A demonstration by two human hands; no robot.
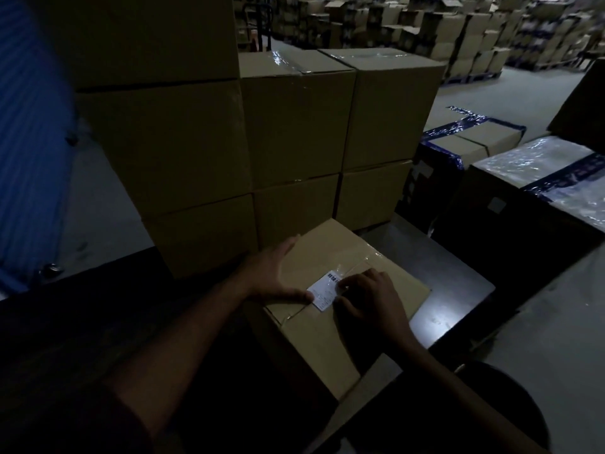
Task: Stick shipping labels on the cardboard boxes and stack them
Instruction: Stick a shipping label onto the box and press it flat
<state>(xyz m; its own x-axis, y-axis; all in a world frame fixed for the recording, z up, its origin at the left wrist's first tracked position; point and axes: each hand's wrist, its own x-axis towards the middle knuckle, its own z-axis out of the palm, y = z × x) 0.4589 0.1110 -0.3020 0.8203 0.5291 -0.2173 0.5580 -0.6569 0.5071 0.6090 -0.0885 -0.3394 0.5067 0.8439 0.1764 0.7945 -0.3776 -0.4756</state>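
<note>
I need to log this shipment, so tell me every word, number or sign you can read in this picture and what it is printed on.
Nothing can be quoted.
Shipping label on the near cardboard box: dark print along its far edge and fainter lines below, too small and blurred to read.
Blue tape on the boxes at right: possible printing, unreadable.
Stacked boxes behind: no markings visible on the faces shown.

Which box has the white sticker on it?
The nearest cardboard box, under both hands. A white shipping label lies on its top; the stacked boxes behind show none.
</note>
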